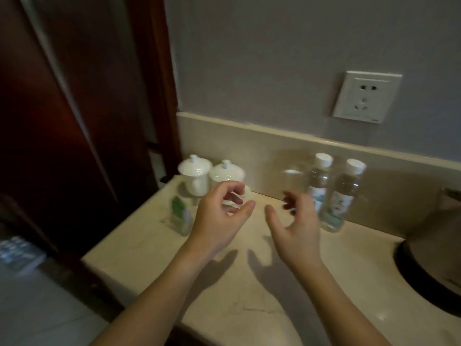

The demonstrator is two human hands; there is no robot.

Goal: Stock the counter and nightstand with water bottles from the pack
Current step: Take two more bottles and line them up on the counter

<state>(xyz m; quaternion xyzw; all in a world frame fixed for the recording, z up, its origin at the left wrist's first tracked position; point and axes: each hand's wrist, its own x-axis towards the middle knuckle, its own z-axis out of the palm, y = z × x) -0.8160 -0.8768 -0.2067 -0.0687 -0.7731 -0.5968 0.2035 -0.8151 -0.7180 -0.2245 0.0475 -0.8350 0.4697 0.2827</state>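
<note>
Both hands hover over the counter point(154, 245) holding nothing. The left hand point(219, 216) has loosely curled fingers, thumb apart from them; the right hand point(296, 231) likewise. Two water bottles point(334, 193) stand upright just beyond the right fingertips, near the wall. Two lidded cups point(212, 177) sit beyond the left fingers.

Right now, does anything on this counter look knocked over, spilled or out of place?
Nothing stands out. Two water bottles stand upright near the backsplash, two lidded white cups sit upright at the counter corner, and no spill shows. Both hands hover empty.
</note>
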